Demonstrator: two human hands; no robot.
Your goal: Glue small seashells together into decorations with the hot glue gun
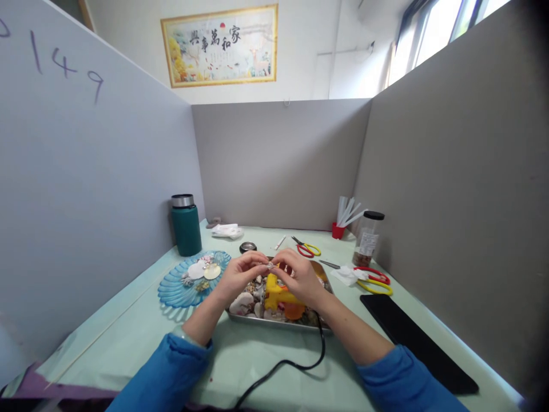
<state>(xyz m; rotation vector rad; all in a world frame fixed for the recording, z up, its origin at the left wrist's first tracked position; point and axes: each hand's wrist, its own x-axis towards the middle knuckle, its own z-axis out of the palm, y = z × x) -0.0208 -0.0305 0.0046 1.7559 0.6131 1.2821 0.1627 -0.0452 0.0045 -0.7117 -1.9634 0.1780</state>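
Note:
My left hand (241, 273) and my right hand (302, 279) meet above a metal tray (274, 324), fingertips almost touching. Both pinch a small whitish piece (270, 265), too small to make out; it may be a shell. Under my right hand, a yellow glue gun (277, 293) rests on the tray's contents, partly covered by that hand. A black cord (295, 364) runs from the tray toward the front edge. Shells (241, 303) and small stones fill the tray's left part. My right hand hides some of the right part.
On the left are a blue scalloped plate (169, 289) with pale discs and a green bottle (186, 230). Scissors (309, 248), more scissors (374, 281), a jar (367, 240) and a red cup (338, 231) of white sticks stand or lie rightward. A black slab (418, 342) lies near right.

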